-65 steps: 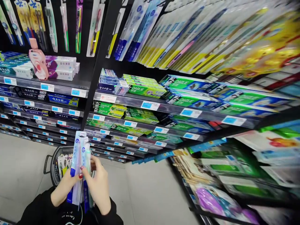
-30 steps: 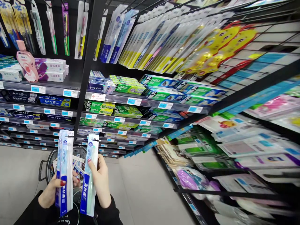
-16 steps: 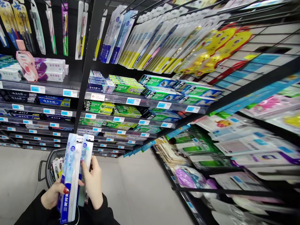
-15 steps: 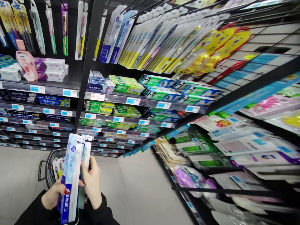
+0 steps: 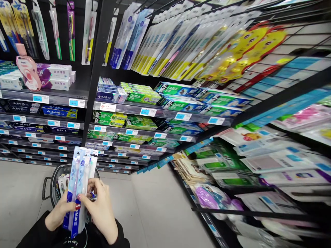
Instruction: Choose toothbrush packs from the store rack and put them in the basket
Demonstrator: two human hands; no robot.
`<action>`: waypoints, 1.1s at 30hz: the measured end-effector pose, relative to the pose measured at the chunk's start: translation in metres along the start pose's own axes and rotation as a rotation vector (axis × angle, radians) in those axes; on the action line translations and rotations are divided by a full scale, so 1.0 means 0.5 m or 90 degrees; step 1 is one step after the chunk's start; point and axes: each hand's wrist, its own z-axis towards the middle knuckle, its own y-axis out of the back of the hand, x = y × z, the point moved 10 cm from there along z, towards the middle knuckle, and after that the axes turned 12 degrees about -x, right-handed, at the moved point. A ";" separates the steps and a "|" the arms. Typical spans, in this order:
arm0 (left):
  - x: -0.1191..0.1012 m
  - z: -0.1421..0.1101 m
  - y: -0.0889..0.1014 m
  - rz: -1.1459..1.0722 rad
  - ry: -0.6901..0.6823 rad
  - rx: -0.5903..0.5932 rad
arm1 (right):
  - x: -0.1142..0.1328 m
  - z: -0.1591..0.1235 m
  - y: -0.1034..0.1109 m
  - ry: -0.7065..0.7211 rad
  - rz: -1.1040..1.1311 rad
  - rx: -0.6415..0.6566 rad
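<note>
Several blister-packed toothbrushes (image 5: 81, 182) in blue and clear packaging are held upright in front of my body, fanned slightly apart. My left hand (image 5: 59, 210) is closed around their lower left side, its thumb with a red nail lying across the front. On the other side my right hand (image 5: 101, 203) pinches the packs' right edge, thumb in front and fingers curled behind. A paler pack (image 5: 93, 162) shows behind the front ones. Below and behind the packs stands a dark shopping basket (image 5: 54, 187) with packaged items in it, partly hidden by my left hand.
Ahead, shelves carry toothpaste boxes (image 5: 144, 94) with price tags along their edges. Packaged toothbrushes (image 5: 165, 48) hang on hooks above. A pink bottle (image 5: 29, 71) stands on the left shelf. To the right, a rack holds bagged goods (image 5: 224, 179). Grey floor (image 5: 155, 203) lies between.
The packs have fanned wider, so a second blue one shows at the left front. My right thumb has moved down and left onto the front packs, with its fingers curled behind.
</note>
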 end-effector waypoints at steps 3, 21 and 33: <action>-0.008 0.003 0.009 0.018 -0.022 -0.062 | -0.011 0.008 -0.008 0.007 0.047 0.013; -0.035 -0.002 -0.027 0.003 -0.070 0.071 | -0.115 0.046 0.046 -0.198 0.599 -0.093; -0.028 -0.009 -0.027 0.015 -0.086 0.026 | -0.081 0.003 0.026 -0.052 0.191 -0.157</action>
